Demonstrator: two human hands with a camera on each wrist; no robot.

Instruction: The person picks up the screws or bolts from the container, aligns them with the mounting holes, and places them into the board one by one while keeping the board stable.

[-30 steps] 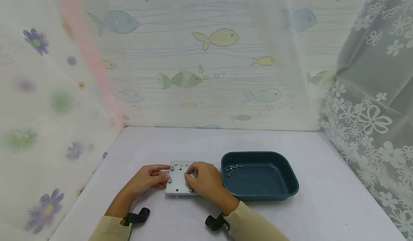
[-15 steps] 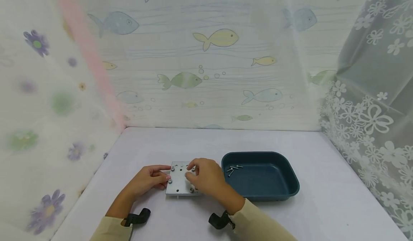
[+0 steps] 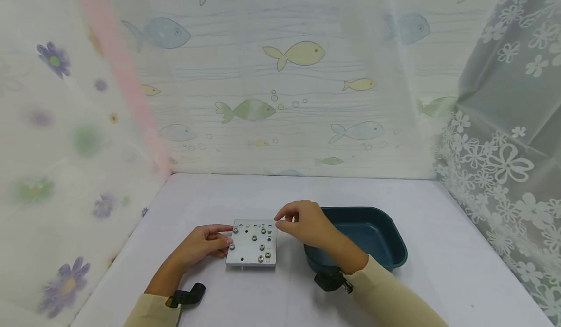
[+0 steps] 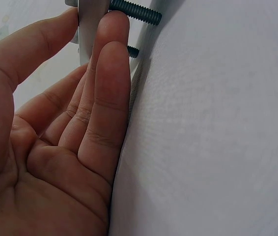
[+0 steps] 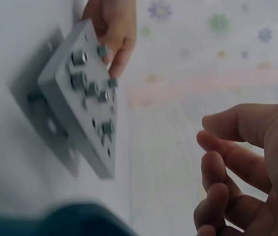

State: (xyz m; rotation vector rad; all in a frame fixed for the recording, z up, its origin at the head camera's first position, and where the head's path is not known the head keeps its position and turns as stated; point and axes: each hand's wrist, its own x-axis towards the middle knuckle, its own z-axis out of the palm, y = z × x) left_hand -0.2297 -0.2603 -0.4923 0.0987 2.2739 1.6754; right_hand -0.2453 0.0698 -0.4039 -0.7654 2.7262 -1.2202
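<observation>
A silver metal plate [image 3: 246, 249] lies level, raised slightly over the table. Several socket-head screws [image 3: 254, 238] stand in its holes. At its left edge my left hand [image 3: 198, 245] holds it, thumb on the top face and fingers at the underside. From below the plate, the threaded shank of a screw [image 4: 138, 13] sticks out in the left wrist view. My right hand [image 3: 308, 226] hovers off the plate's far right corner, fingers loosely bent and thumb near the index fingertip. Nothing shows between its fingers [image 5: 222, 147] in the right wrist view.
A dark blue tray [image 3: 398, 255] stands right of the plate, its left part hidden behind my right hand and forearm. The white table [image 3: 442, 273] meets a fish-print curtain [image 3: 293, 122] at the back, with more curtains on both sides.
My right hand has left the plate and moved right and away, to the tray's left side. The screw it covered in the plate's middle now shows. My left hand stays at the plate's edge.
</observation>
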